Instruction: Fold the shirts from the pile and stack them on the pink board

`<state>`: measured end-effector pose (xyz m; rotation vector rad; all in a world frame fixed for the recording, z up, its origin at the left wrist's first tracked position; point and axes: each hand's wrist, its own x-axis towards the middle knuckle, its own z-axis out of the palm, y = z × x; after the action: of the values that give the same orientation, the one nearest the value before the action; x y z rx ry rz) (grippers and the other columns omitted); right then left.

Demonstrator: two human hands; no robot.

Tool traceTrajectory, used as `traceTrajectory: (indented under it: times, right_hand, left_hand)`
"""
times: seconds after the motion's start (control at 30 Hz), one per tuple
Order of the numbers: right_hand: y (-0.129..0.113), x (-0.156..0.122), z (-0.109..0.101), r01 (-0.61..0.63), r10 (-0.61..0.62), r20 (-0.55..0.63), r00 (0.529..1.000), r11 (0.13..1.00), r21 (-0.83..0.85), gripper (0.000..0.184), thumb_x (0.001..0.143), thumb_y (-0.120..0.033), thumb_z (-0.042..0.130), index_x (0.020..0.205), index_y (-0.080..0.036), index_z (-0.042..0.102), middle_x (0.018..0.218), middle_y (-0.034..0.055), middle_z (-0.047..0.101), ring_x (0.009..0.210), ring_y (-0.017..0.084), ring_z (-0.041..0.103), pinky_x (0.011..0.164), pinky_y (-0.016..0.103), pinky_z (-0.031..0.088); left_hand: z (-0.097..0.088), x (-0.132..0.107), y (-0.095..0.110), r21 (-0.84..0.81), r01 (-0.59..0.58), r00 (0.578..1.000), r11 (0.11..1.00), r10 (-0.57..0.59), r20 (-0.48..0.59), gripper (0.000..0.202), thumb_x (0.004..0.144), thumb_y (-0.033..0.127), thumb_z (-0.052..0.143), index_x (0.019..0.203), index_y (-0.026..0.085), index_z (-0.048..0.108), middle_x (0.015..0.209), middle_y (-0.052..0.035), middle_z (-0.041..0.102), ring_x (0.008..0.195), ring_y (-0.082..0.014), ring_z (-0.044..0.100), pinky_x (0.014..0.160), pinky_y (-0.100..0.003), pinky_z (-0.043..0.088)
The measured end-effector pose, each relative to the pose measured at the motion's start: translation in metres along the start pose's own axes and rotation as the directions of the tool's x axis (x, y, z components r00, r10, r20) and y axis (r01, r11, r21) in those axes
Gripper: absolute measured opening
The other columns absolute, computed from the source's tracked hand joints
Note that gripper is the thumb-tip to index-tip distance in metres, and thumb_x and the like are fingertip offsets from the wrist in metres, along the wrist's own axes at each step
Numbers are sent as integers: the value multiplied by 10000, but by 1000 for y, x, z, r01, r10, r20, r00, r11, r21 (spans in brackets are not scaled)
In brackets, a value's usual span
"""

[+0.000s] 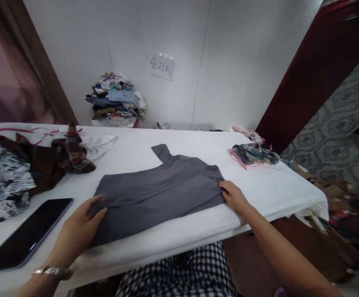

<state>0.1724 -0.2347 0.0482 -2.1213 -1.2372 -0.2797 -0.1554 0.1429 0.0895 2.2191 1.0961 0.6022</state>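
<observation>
A dark grey shirt (154,192) lies lengthwise on the white-covered table, partly folded, with one sleeve (161,152) sticking out at the far side. At its left end is my left hand (82,227), thumb and fingers apart over the hem, slightly blurred; whether it presses on the cloth I cannot tell. My right hand (233,196) pinches the shirt's edge at the right end, near the collar (215,172). A metal bracelet or watch band (52,271) circles my left wrist.
A black phone (27,233) lies at the left front. Crumpled clothes (9,177) cover the table's left side. Folded garments (253,156) sit at the right. Behind the table rises a tall clothes pile (117,101), and a paper sign (161,66) hangs on the wall.
</observation>
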Motion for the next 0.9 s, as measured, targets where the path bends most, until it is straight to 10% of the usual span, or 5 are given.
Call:
traceTrajectory:
  times: [0.2,0.5,0.67,0.9]
  right_hand:
    - [2,1,-5,-122,108,93,990,981,150,333,687,-140,500,941,-231,695,1166,68,652,1090,224,596,988,410,447]
    - [36,80,0,-463,457,-116,882,886,-21,321,824,-370,476,961,-181,697,1044,100,704,941,236,651,856,372,481]
    - [54,111,16,-550,547,-67,834,819,-161,384,773,-482,570,892,-146,711,863,132,718,815,256,665,722,338,480]
    - [54,101,35,-432,445,-11,896,863,-263,238,773,-415,591,802,-202,694,861,66,676,780,197,613,595,255,383]
  left_hand:
    - [1,-5,-7,431,-233,972,872,225,71,491,836,440,283,1165,187,547,1294,-113,544,991,-302,629,839,-448,514]
    - [25,61,55,357,-455,890,816,411,194,418,827,491,388,1041,233,638,1163,-105,643,1032,-276,608,893,-384,470]
    - [74,113,102,295,-402,894,867,301,333,451,841,491,392,1022,189,673,1148,-111,665,1065,-267,596,910,-357,441]
    - [142,184,149,315,-169,946,934,64,317,612,834,596,354,954,107,702,1091,-233,669,1022,-358,623,803,-427,488]
